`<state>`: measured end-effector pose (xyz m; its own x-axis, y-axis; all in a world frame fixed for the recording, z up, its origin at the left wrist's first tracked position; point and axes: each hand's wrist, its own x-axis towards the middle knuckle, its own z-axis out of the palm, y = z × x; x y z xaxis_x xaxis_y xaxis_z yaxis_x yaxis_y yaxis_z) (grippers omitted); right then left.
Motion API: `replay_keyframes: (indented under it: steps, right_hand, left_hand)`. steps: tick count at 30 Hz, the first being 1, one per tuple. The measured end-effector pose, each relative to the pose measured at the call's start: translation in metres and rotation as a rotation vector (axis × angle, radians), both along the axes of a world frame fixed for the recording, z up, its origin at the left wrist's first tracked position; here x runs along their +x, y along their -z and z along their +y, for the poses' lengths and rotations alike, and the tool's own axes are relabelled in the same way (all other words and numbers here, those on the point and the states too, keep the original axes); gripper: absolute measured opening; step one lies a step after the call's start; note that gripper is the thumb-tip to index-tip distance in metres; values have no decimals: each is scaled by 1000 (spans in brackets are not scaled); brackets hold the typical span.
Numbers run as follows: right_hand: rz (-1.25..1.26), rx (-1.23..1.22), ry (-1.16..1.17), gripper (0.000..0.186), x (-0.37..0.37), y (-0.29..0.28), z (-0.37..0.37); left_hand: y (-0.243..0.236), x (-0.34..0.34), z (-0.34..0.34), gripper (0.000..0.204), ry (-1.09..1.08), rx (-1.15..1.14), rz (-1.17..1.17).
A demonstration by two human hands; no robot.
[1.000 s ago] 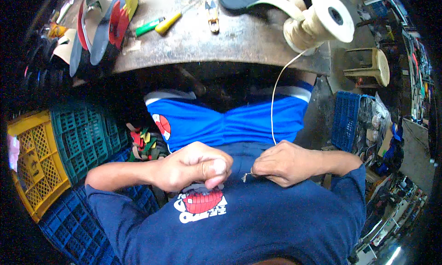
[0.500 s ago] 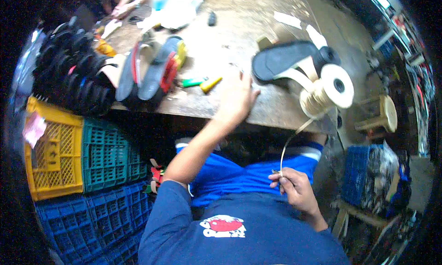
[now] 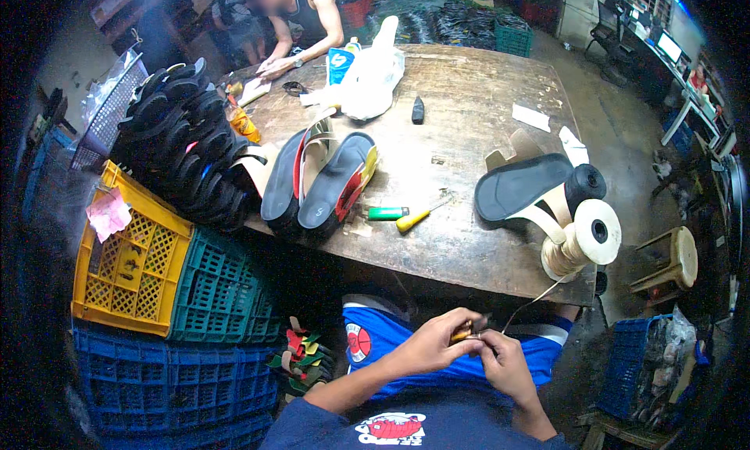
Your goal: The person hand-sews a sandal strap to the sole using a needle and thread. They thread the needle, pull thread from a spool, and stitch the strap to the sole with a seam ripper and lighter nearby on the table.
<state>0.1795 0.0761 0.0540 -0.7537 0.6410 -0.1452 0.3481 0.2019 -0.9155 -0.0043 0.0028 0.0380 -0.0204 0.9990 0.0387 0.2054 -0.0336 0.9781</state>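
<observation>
1. At between 10 and 11 o'clock from the two hands, a pair of sandals (image 3: 337, 183) rests on the table (image 3: 469, 243), well apart from the work.
2. At 11 o'clock lie the green lighter (image 3: 384, 213) and, just beside it, a yellow handle (image 3: 412, 221). It seems wise to leave them there, so the elbows move freely.
3. The left hand (image 3: 430, 344) is above the shorts (image 3: 418, 381). Its thumb and fingers are clamped on a small tool (image 3: 462, 333), yellow, perhaps a cutter. Whether its blades are apart, I cannot tell. I would hold it lightly and turn its tip away from the other thumb.
4. The right hand (image 3: 506, 364), at 3 o'clock of the left and nearly touching it, has thumb and fingers pinched together on the cord (image 3: 541, 296). The cord's end is too small to see. A short, firm pinch near the end should give best control.
5. From there the cord rises toward 1 o'clock, to the spool (image 3: 582, 243) at the table's edge. I would leave some slack, because a hard pull could tip the spool.
</observation>
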Motion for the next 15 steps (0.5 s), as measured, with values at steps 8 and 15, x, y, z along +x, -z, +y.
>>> replay_keyframes:
  steps: [8,15]
  right_hand:
    - [-2,107,51,16,-5,1,9]
    - [102,-127,220,22,-10,6,-1]
  left_hand:
    - [6,7,1,22,-238,104,169]
    - [6,-1,4,19,-246,112,339]
